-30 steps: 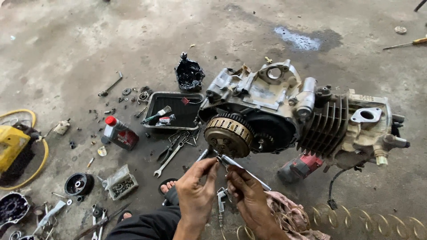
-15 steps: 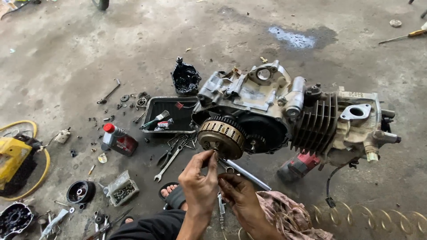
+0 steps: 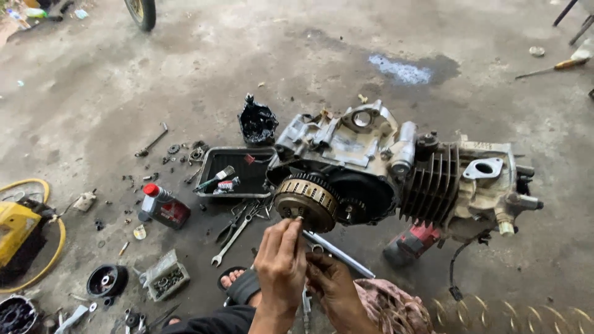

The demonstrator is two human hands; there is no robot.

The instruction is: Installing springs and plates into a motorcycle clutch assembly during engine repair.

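Two hands meet just below the toothed clutch drum [image 3: 305, 201] on the motorcycle engine [image 3: 396, 176], centre frame, on the concrete floor [image 3: 247, 68]. Since a second ago, the left hand [image 3: 281, 263] has risen, its fingers [image 3: 296, 226] bunched and now touching the drum's lower edge. The right hand [image 3: 331, 281] sits beneath, fingers curled, contents unclear. A black tray [image 3: 238, 179] lies left.

Stained concrete floor [image 3: 260, 68], daylight, outdoors or open workshop.
Pale blue-white patch [image 3: 401, 69] on a dark wet stain at top centre; tyre [image 3: 141, 12] at upper left edge; yellow hose [image 3: 52, 247] coiled at left.
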